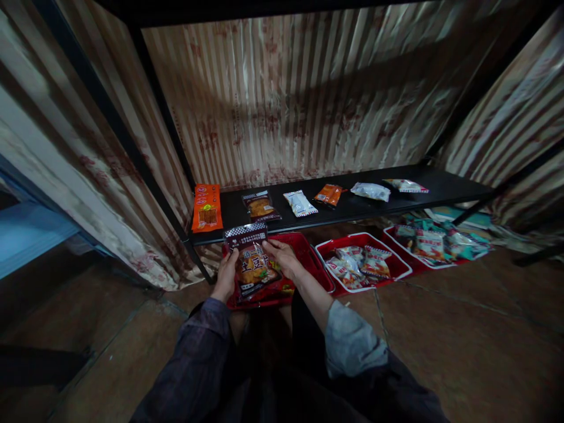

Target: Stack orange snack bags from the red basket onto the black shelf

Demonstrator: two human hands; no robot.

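Between both hands I hold a dark brown bag of potato chips [254,267] with a checkered top edge, its printed front facing me. My left hand [225,275] grips the bag's left side, thumb on the front. On its upper right side, my right hand [284,258] closes with the thumb at the edge. Beneath the bag is a red basket [324,276], largely hidden by the bag and my hands; packets inside show only in part. Just beyond, on the black shelf [282,225], lies a similar brown packet [261,205].
An orange packet [207,208] lies at the shelf's left end. Rightward lie a white packet [300,203], an orange-brown packet [329,195] and more pale ones. Two further red baskets, a middle one [399,281] and a right one [394,238], hold snack packets. Black posts [161,111] frame the shelf.
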